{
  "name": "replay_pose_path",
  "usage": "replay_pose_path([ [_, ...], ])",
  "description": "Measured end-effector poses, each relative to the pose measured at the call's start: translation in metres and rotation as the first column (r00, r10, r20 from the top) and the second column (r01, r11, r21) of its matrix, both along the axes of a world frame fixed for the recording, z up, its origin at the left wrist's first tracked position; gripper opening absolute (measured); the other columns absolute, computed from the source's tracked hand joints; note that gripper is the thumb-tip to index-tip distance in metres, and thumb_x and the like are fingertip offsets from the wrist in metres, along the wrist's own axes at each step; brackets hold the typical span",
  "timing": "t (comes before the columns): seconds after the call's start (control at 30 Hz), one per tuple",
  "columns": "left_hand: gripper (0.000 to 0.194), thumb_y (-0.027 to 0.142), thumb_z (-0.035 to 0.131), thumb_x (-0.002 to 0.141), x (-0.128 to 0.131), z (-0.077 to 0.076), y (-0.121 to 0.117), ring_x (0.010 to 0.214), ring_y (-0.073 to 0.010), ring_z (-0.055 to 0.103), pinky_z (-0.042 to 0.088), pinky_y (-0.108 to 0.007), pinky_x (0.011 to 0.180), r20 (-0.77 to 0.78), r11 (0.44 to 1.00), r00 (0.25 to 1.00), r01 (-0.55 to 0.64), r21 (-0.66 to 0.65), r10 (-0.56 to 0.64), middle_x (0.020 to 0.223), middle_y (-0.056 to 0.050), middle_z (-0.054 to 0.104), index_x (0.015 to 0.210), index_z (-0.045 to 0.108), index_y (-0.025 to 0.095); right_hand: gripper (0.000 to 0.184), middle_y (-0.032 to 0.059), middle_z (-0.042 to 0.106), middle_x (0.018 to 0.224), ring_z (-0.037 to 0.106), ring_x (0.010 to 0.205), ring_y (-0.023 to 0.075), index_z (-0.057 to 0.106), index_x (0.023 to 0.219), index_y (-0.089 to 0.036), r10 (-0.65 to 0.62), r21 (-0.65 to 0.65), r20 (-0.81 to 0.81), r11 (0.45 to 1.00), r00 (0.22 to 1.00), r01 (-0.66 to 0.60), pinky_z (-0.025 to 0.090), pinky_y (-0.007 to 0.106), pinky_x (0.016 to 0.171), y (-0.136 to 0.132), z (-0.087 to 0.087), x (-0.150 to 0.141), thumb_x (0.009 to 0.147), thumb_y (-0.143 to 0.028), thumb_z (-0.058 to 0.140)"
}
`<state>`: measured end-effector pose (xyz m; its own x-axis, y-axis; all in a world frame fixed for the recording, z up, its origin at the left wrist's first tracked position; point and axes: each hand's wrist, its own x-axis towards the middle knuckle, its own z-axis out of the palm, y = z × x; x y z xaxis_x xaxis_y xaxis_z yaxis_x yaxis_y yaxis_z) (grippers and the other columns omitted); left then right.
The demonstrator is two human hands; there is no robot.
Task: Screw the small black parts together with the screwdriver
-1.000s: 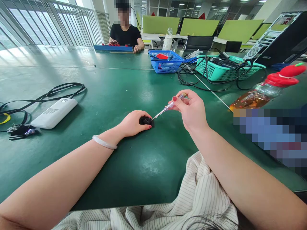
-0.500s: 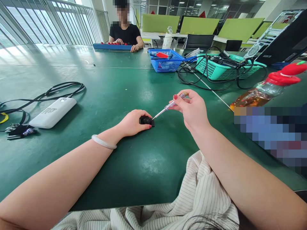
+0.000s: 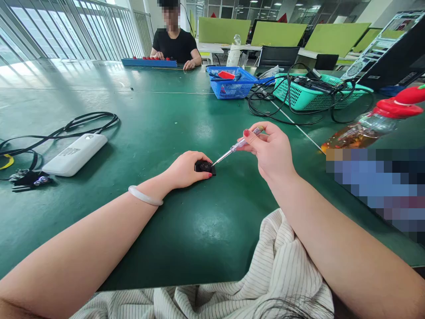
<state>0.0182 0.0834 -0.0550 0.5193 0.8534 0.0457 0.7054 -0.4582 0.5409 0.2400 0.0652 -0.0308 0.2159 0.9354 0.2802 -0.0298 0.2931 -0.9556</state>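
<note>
A small black part (image 3: 204,166) rests on the green table (image 3: 139,248), gripped between the thumb and fingers of my left hand (image 3: 187,169). What kind of part it is, I cannot make out. My right hand (image 3: 270,148) pinches a screwdriver (image 3: 237,145) with a clear handle, near the handle's end. The shaft slants down to the left, and its tip meets the right side of the black part. My left fingers hide the part's far left side.
A white power bank (image 3: 75,154) with black cables lies at left. Ahead are a blue basket (image 3: 232,86) and a teal basket (image 3: 295,95) with tangled cables. A red-capped bottle (image 3: 361,128) stands right. Across the table a person (image 3: 175,46) sits behind a blue tray (image 3: 149,63).
My right hand and the screwdriver's handle have shifted slightly to the right. The tip stays at the black part, and my left hand keeps its grip. Across the table, the blue tray has slid left.
</note>
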Motion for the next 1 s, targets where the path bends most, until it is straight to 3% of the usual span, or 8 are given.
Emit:
replay_pose_path([
  [0.27, 0.037, 0.042, 0.074, 0.078, -0.0003, -0.0018, 0.0015, 0.106, -0.0285, 0.066, 0.053, -0.044, 0.101, 0.012, 1.0, 1.0, 0.009, 0.009, -0.009, 0.109, -0.005, 0.075, 0.109, 0.075, 0.023, 0.049, -0.0069, 0.059, 0.065, 0.07, 0.061, 0.0141, 0.061, 0.074, -0.024, 0.004, 0.065, 0.065, 0.998, 0.998, -0.008, 0.065, 0.032, 0.064, -0.005, -0.0004, -0.0068, 0.06, -0.059, 0.092],
  [1.0, 0.033, 0.039, 0.073, 0.078, 0.0011, 0.0009, -0.001, 0.104, -0.0278, 0.066, 0.053, -0.042, 0.096, 0.019, 1.0, 1.0, 0.006, -0.002, -0.006, 0.107, -0.004, 0.075, 0.106, 0.075, 0.023, 0.046, -0.0075, 0.058, 0.065, 0.069, 0.06, 0.0124, 0.063, 0.074, -0.024, -0.035, 0.151, 0.061, 0.988, 0.998, 0.026, 0.065, 0.029, 0.059, -0.0027, -0.0027, -0.0063, 0.06, -0.055, 0.094],
])
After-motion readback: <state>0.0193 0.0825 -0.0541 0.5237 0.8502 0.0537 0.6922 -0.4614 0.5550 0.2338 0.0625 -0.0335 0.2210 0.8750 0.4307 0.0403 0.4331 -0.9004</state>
